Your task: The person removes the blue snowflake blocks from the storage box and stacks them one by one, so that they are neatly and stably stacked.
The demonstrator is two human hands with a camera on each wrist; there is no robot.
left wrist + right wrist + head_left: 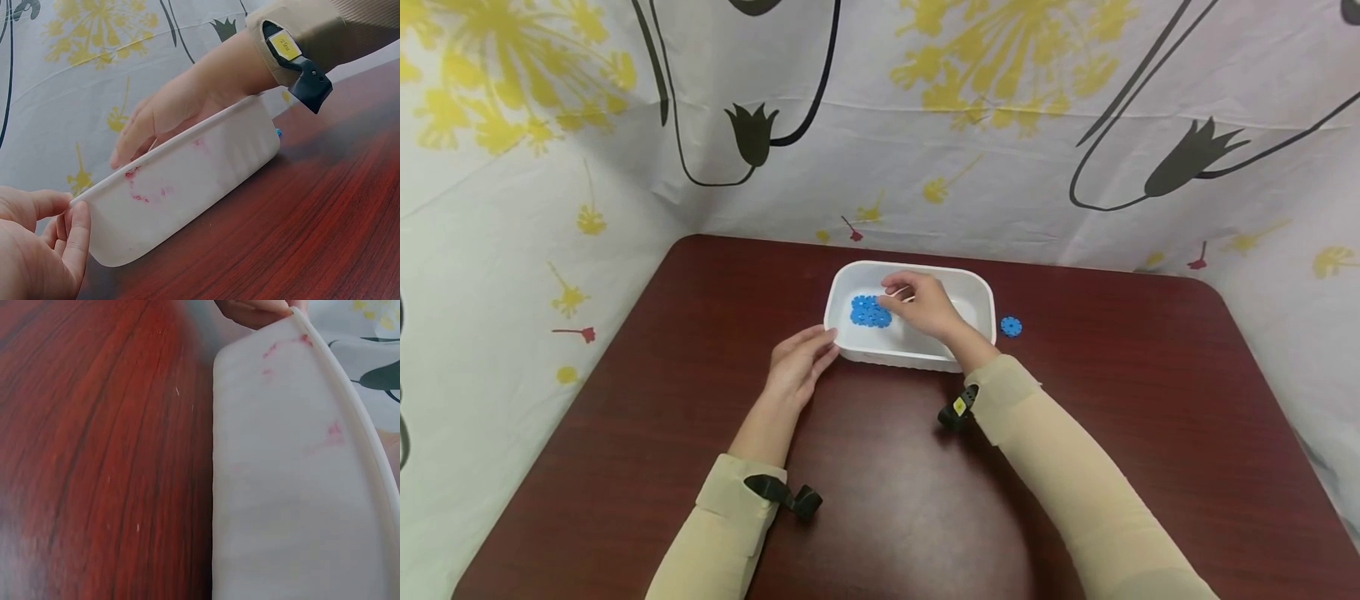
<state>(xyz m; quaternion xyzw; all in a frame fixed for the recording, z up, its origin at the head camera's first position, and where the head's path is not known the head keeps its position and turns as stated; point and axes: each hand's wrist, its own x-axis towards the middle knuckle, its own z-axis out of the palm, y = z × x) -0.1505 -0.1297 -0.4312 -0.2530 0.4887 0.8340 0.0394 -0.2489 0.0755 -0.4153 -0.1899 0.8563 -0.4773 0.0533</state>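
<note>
A white rectangular tray (910, 360) with rounded corners stands on the table. Its left end is pinched at the rim by my left hand (797, 363), thumb at the top edge and fingers against the outer wall, as the left wrist view shows. My right hand (925, 306) reaches over the tray from the right, fingers bent, thumb tip beside a cluster of blue notched discs (867, 315) on the tray floor. A thin white sliver shows between its fingers; whether that is a held thing, I cannot tell. Another blue notched disc (1011, 326) lies outside, right of the tray.
The dark red-brown table (880, 483) extends around the tray. Behind it hangs a white cloth (865, 192) with yellow and dark plant prints. Reddish marks (137, 187) stain the tray's near wall. Dark straps with small devices (958, 408) sit on both wrists.
</note>
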